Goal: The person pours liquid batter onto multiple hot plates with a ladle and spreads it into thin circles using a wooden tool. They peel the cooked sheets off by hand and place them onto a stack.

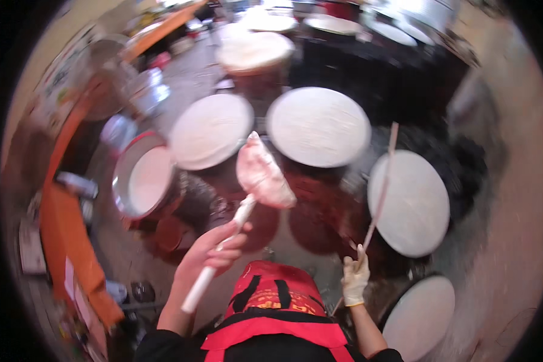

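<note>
My left hand (219, 253) is bare and wraps around the white handle of a batter-smeared paddle (263, 174). The paddle's broad head is raised in front of two round griddles, each with a pale layer over its top: a left one (212, 131) and a larger right one (319, 126). A long thin wooden stick (383, 188) is gripped in my right hand (356, 277), which wears a whitish glove. The stick slants up across a third pale-topped griddle (412, 208). Left of the paddle, a red-rimmed metal basin (122, 194) contains white batter.
Another pale round griddle (421, 319) is at the lower right. Farther off stands a round container with a pale stack on top (254, 50). An orange bench-like edge (68, 235) runs along the left side. Clear plastic bottles (154, 90) are behind the basin.
</note>
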Demonstrator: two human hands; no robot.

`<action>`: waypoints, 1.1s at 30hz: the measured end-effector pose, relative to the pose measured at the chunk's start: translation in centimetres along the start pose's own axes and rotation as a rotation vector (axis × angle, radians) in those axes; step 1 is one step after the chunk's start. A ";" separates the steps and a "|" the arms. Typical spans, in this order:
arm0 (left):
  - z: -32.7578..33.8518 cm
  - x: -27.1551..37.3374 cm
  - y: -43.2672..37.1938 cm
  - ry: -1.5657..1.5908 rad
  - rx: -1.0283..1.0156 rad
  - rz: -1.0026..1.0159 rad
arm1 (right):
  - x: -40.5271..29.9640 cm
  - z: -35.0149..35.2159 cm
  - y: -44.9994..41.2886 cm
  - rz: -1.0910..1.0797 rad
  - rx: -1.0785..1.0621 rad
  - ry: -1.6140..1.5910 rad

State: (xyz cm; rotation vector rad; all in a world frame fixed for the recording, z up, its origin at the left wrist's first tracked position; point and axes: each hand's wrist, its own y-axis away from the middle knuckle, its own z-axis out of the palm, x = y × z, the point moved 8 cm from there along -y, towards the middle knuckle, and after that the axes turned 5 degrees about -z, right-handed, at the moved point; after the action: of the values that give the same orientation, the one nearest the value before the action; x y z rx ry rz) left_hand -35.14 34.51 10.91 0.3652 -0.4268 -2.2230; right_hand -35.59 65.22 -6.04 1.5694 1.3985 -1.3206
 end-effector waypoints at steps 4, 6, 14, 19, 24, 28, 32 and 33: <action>-6.4 7.1 2.8 -0.282 0.381 0.259 | 2.5 7.7 -3.7 0.215 -0.383 0.044; -8.7 10.2 5.2 -0.603 0.622 0.395 | -0.6 11.6 -4.3 0.198 -0.513 0.090; -15.3 16.5 14.3 -0.444 0.608 0.410 | -9.4 31.9 -6.7 -0.231 -0.715 0.457; -18.0 19.5 18.1 -0.222 0.579 0.401 | -15.6 45.4 -6.6 -0.557 -0.724 0.662; -14.0 21.5 23.6 -1.056 1.139 0.667 | -17.7 53.2 -5.6 -0.791 -0.838 0.801; -14.7 20.5 22.0 -0.433 0.815 0.398 | -17.8 54.0 -6.4 -0.909 -0.901 0.767; -14.6 19.5 19.4 -0.109 0.633 0.426 | -20.2 55.2 -8.0 -1.041 -0.930 0.639; -14.6 19.3 18.9 -0.106 0.628 0.431 | -21.1 55.6 -8.7 -1.078 -0.970 0.638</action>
State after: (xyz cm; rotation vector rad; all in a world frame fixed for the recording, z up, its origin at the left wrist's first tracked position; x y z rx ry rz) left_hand -28.52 5.50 3.43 0.4314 -1.1532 -1.6537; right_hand -56.71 9.18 -0.58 0.4907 2.8999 -0.3165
